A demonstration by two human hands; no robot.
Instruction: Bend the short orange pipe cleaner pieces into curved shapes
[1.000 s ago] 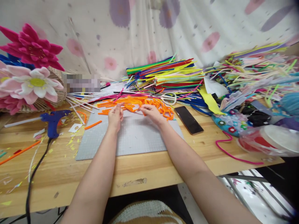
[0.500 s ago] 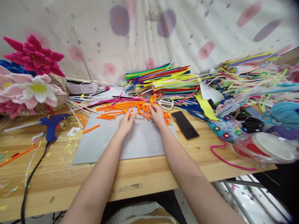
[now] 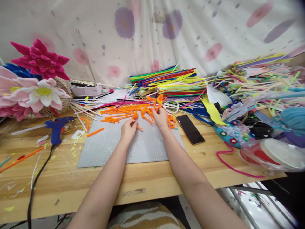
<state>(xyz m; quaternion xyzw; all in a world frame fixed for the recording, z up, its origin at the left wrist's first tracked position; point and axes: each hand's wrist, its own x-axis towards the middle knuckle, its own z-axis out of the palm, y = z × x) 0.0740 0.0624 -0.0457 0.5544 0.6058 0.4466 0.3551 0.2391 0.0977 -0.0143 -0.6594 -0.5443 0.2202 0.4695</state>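
My left hand [image 3: 129, 129] is closed on an orange pipe-cleaner petal [image 3: 135, 115], its stem poking out to the right below the fingers. My right hand [image 3: 160, 118] pinches more orange pipe-cleaner petals [image 3: 159, 101], which stand up above the fingertips. Between the hands, several orange looped pieces [image 3: 148, 115] lie on the far part of the grey cutting mat [image 3: 102, 152]. Straight orange pipe cleaners [image 3: 119, 109] lie along the mat's far edge, with short cut lengths [image 3: 111, 120] at the left.
White-handled scissors [image 3: 172, 107] and a black phone [image 3: 190, 129] lie right of the mat. A blue glue gun [image 3: 57, 129] with a black cord stands at left, near fabric flowers [image 3: 41, 90]. Bundles of coloured pipe cleaners [image 3: 171, 81] fill the back; a plastic tub [image 3: 274, 152] sits at right.
My left hand has drawn slightly toward me and now holds a single petal away from the pile. More orange petals show above my right hand. The view has shifted slightly.
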